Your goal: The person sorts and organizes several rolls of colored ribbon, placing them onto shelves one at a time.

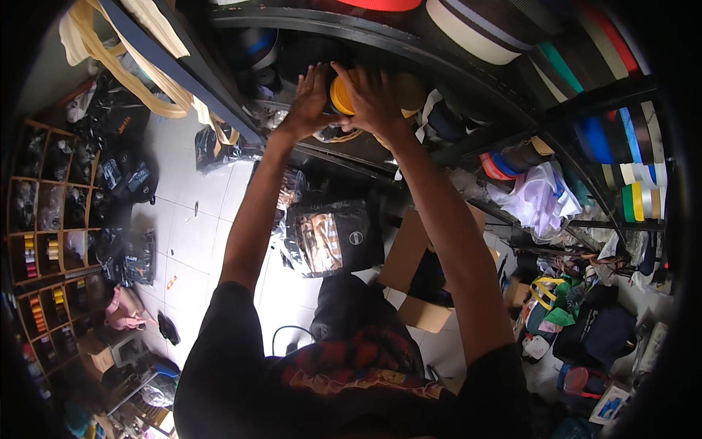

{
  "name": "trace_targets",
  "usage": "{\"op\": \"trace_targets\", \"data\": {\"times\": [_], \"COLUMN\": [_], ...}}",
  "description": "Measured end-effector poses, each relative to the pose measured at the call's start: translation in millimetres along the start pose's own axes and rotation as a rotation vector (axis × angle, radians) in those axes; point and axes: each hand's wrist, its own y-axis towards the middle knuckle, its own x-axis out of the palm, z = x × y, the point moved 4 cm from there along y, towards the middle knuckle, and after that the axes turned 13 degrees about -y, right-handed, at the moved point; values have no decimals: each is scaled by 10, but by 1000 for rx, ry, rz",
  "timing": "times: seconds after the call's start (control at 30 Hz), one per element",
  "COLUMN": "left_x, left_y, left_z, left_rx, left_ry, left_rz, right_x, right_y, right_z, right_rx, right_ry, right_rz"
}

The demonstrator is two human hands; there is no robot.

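The left hand (307, 111) and the right hand (371, 102) are both raised to a dark shelf of the black rack (329, 31), where a yellow webbing roll (339, 96) stands between them, partly covered by the right hand. The left fingers are long and close together; the right fingers are spread wider and overlap the roll. I cannot tell if any finger presses on it, because the contact is hidden. A brownish roll (409, 91) is just beside the right hand, and the deeper part of the shelf is too dark to make out. The rack's upper beam passes above the hands, its lower edge below the wrists, so the hands are within a narrow opening. Below, on the white tiled floor (197, 249), lies a black plastic-wrapped package (358, 241) with a small pale round emblem, near an open cardboard box (404, 252), which the right forearm partly hides. Dark bags at left carry orange and whitish print, and the wooden thread cabinet (55, 282) fades into the dark rim.
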Motion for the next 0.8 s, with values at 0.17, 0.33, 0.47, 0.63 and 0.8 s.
{"op": "trace_targets", "data": {"times": [0.17,0.33,0.47,0.63,0.8], "left_x": [-156,32,73,102,66], "left_y": [-131,-3,178,255,295], "left_z": [-327,-330,-412,-495,-542], "left_rx": [95,118,112,103,98], "left_ry": [337,299,349,335,370], "left_rz": [137,356,374,406,374], "right_x": [38,71,26,34,106], "right_y": [62,103,97,133,240], "right_z": [4,32,41,18,-27], "right_rx": [-79,-40,-79,-59,-40], "right_ry": [-13,-1,-16,-13,-35], "right_rz": [123,42,104,18,-229]}}
